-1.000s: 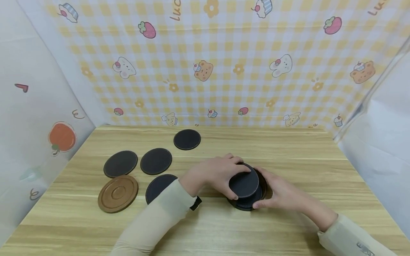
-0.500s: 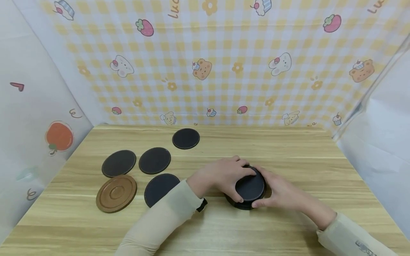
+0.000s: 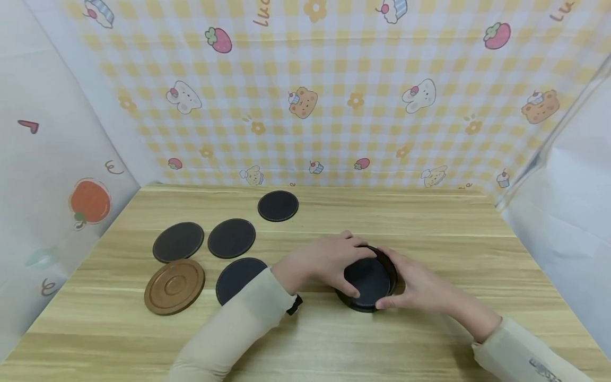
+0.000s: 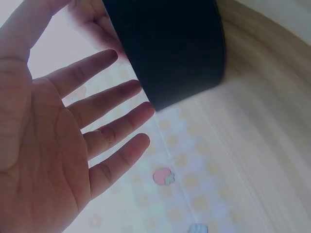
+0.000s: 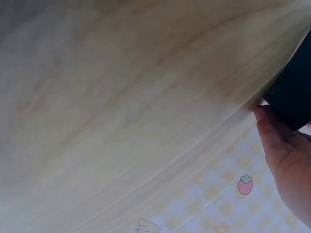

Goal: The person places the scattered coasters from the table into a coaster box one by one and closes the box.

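A round black coaster holder (image 3: pixel 352 304) with a raised wall stands on the table, right of centre in the head view. Inside it lies a black stitched coaster (image 3: pixel 371 284), below the rim. My right hand (image 3: pixel 417 281) grips the holder's right side, thumb at the front and fingers at the back. My left hand (image 3: pixel 324 262) is over the holder's left side, thumb and fingers spread. In the left wrist view the fingers of that hand (image 4: pixel 53 141) are nearly straight and hold nothing, fingertips by the dark holder wall (image 4: pixel 170 53). The right wrist view catches the holder (image 5: pixel 294 87) at its edge.
On the left lie several black round coasters, one at the back (image 3: pixel 278 206), one at far left (image 3: pixel 179 242), one beside it (image 3: pixel 232 238), and one partly under my left sleeve (image 3: pixel 238 278). A brown wooden round coaster (image 3: pixel 174 287) with rings sits in front.
The coaster in my left hand has gone from tilted above the holder, to level at its rim, to lying down inside. My left fingers have let it go. The right hand stays on the holder.
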Tool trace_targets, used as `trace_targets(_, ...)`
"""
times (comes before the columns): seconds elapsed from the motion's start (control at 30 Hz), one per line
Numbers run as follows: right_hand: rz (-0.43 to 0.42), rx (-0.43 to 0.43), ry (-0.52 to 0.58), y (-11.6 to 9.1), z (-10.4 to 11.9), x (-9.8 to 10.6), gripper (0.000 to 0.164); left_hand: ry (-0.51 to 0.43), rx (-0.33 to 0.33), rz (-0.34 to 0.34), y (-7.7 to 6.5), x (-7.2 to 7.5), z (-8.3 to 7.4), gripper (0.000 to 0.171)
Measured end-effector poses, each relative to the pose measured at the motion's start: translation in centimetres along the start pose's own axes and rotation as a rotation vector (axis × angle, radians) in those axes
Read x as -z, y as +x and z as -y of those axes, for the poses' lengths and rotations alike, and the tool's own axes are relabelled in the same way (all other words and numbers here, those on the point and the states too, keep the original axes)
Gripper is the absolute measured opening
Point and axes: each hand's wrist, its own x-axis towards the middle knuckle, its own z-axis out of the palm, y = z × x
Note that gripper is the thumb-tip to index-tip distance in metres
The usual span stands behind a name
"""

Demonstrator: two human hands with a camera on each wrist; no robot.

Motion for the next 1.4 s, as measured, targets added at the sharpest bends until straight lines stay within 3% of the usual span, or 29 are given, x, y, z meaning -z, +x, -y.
trace_targets(0.47,-0.045,0.013,0.003,-0.1,-0.2,-0.2,0.113,-0.014,0.115,0.016,-4.2,-0.1,3.3,0.074)
trace_targets(0.87,-0.034,-0.001,-0.002,-0.1,-0.1,-0.3,0.115,-0.071,0.222,-0.011,-9.1,-0.1,5.6,0.068)
trace_targets(1.07,-0.04,0.01,0.003,0.0,0.0,-0.3,0.113,-0.07,0.258,-0.053,-11.6,-0.2,6.2,0.066)
trace_targets(1.4,-0.043,0.015,-0.001,0.1,0.0,-0.3,0.113,-0.088,0.361,-0.048,-15.2,-1.5,7.2,0.069)
